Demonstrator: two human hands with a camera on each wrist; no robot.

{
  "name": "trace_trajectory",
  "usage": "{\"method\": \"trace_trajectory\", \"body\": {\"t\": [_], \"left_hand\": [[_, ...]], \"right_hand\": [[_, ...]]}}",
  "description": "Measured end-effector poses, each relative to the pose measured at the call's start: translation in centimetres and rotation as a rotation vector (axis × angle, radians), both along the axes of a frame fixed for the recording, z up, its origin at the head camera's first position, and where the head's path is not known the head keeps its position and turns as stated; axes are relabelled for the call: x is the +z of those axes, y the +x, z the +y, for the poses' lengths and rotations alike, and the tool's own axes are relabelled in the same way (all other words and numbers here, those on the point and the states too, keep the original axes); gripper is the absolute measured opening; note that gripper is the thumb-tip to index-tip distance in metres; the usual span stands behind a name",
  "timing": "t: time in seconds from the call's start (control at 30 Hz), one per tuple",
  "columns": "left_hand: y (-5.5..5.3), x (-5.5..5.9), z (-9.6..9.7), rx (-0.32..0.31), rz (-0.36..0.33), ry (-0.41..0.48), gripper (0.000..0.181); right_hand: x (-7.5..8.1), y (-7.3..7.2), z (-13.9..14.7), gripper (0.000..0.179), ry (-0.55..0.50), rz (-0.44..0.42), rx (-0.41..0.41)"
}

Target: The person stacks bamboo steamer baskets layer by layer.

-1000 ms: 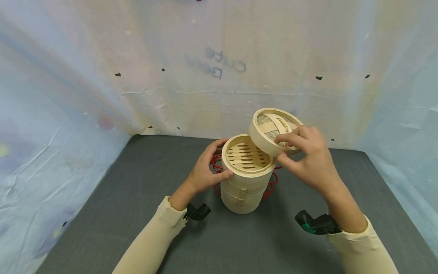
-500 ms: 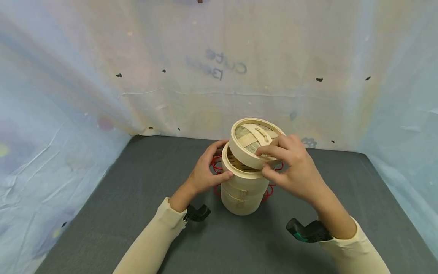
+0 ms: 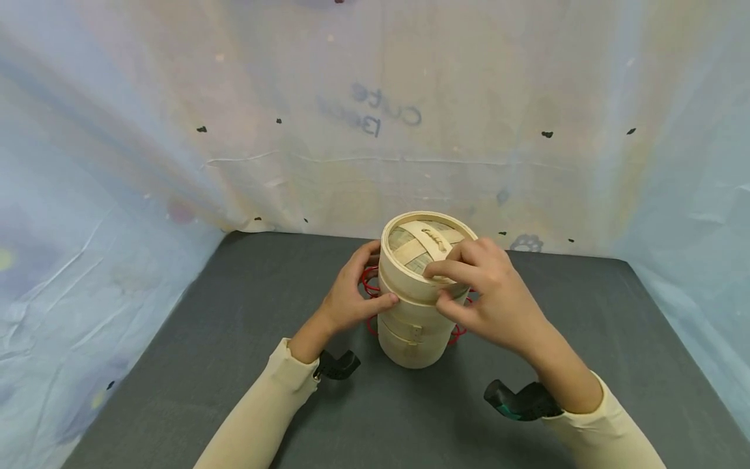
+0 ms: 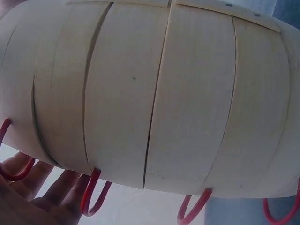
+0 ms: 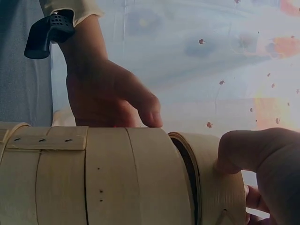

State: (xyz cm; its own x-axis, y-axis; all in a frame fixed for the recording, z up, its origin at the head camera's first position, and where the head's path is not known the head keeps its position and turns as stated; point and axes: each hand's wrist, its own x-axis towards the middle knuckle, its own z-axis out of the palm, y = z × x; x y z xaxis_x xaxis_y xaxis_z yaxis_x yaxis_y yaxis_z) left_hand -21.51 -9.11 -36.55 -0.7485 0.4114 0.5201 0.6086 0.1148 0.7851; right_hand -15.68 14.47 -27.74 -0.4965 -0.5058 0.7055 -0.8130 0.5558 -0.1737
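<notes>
A stacked bamboo steamer (image 3: 404, 342) stands upright on the dark table, with red loops (image 4: 96, 197) on its sides. Its round woven lid (image 3: 408, 251), topped by a small twisted handle, sits over the upper tier. The right wrist view shows a narrow dark gap between the lid (image 5: 213, 176) and the tier beneath. My left hand (image 3: 350, 294) grips the upper tier from the left, thumb in front and fingers behind. At the lid's front right rim, my right hand (image 3: 491, 293) pinches the edge between thumb and fingers.
Dark grey cloth or matting covers the table (image 3: 234, 391). A pale patterned sheet (image 3: 328, 163) hangs behind it and along both sides. Each wrist wears a black device (image 3: 338, 365).
My right hand has brought the lid left and down from beside the steamer onto its top, and the tilt has lessened. The left hand has kept its hold in place.
</notes>
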Motion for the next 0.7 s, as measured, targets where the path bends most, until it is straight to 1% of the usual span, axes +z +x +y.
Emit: {"method": "trace_trajectory", "body": {"t": [0.37, 0.7], "left_hand": [[0.5, 0.0, -0.3, -0.009, 0.016, 0.004, 0.092], [0.9, -0.1, -0.4, 0.004, 0.007, -0.005, 0.092]], "right_hand": [[-0.6, 0.7, -0.4, 0.026, 0.037, 0.034, -0.016], [-0.7, 1.1, -0.6, 0.026, 0.041, 0.048, -0.007]]}}
